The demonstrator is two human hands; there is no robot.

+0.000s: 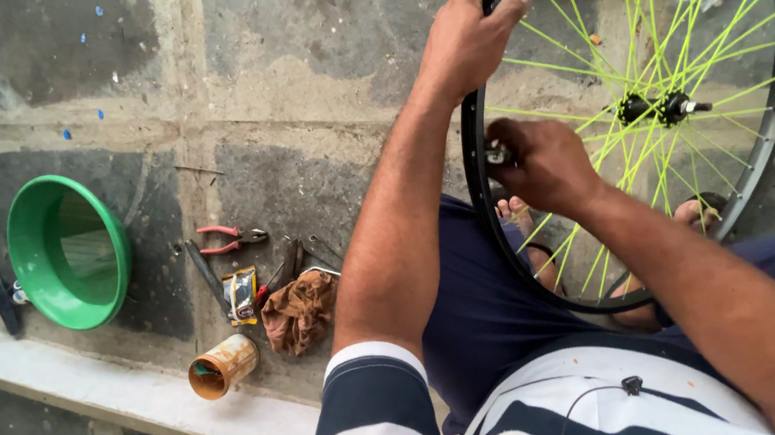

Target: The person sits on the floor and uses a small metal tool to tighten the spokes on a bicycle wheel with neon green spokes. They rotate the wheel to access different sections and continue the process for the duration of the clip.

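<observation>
Left hand (466,35) clasps wheel rim (480,169); right hand (542,163) closed on small tool (498,153).

Green basin (69,250), pliers (231,237), tin (223,366), rag (300,311)

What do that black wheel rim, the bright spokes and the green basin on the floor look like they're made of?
The rim, gripped by the left hand, looks like black-coated metal, thin with a dull sheen. The spokes look like thin rods with a neon yellow-green coat, probably metal. The basin seems moulded plastic: even green, smooth and glossy.
</observation>
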